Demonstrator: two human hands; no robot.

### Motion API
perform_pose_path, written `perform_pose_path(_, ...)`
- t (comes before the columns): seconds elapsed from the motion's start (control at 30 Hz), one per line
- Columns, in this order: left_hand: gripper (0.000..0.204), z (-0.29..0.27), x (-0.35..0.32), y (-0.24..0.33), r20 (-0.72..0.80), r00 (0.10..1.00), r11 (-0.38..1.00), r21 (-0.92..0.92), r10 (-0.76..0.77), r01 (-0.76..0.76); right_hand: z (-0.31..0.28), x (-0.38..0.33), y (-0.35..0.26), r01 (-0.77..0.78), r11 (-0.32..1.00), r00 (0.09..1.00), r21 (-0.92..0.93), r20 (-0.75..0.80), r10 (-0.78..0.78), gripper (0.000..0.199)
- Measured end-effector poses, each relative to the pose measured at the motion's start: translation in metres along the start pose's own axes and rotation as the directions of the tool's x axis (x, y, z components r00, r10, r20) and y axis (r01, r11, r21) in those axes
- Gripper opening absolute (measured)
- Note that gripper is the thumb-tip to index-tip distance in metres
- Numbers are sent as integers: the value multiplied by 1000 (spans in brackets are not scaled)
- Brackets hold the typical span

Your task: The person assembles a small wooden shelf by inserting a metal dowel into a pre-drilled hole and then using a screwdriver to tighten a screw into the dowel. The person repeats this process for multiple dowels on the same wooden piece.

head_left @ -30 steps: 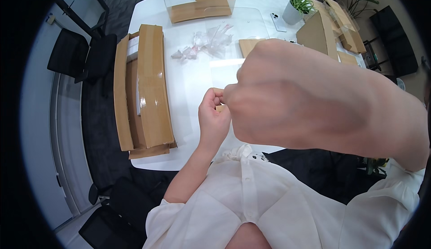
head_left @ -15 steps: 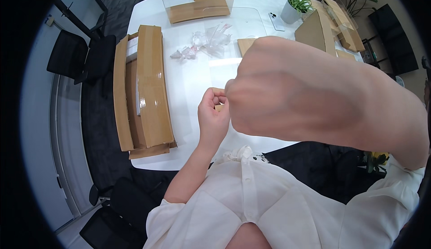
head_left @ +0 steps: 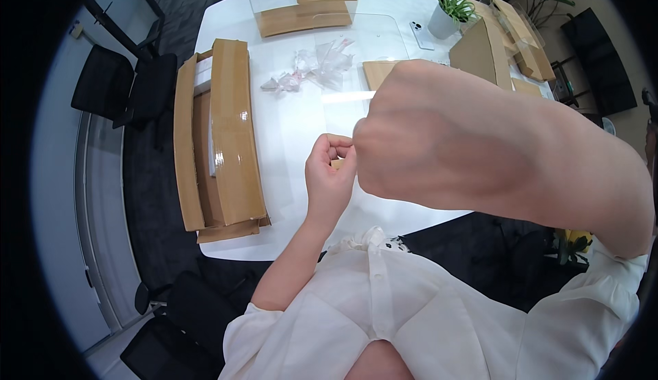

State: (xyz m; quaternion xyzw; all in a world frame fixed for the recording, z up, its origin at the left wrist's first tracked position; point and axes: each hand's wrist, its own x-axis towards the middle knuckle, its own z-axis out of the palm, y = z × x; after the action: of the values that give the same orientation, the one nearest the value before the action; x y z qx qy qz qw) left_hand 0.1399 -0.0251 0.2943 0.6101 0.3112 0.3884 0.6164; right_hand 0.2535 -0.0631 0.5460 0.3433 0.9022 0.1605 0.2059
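My left hand (head_left: 330, 182) is over the white table (head_left: 281, 174), its thumb and fingers curled together in a pinch. A small patch of light wood colour shows through the gap between thumb and fingers; whether it is held I cannot tell. My right hand (head_left: 411, 137) is raised closer to the camera, back up and closed like a fist. Its fingers point down and are hidden, so anything in them is out of sight. Both hands meet or overlap at the left fingertips. Just beyond the right hand lies a light wooden board (head_left: 375, 74).
An opened cardboard box (head_left: 236, 133) stands along the left side. Crumpled clear plastic bags (head_left: 325, 63) lie mid-table. Farther back are a shelf of wooden boards and clear panels (head_left: 305, 18), a phone (head_left: 421, 35) and a potted plant (head_left: 444, 20). More cardboard (head_left: 480, 54) stands at right.
My right hand has shifted slightly right, showing a little more of the wooden board. The left hand has moved a touch to the right and stays pinched.
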Motion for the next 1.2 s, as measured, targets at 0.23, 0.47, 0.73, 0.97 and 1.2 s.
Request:
perform_pose_path(0.23, 12, 1, 5, 10, 12, 995, 995, 1, -98, 98, -9, -4, -2, -41, 998, 995, 37, 98, 37, 32)
perform_pose_path(0.47, 11, 0, 0, 4, 25, 998, 997, -56, -56, 58, -7, 11, -4, -82, 993, 992, 84, 100, 74, 29)
perform_pose_path(0.73, 15, -1, -2, 3, 76, 997, 997, -65, -34, 39, -15, 17, -9, -141, 984, 977, 107, 173, 121, 25)
perform_pose_path(0.97, 22, -1, 3, -18, 114, 980, 980, -96, -165, 176, -5, 6, -13, -143, 979, 979, 144, 165, 119, 21)
perform_pose_path(1.2, 14, -10, 3, -17, 122, 958, 947, -161, -259, 277, 18, -27, -15, -64, 985, 997, 162, 59, 55, 18)
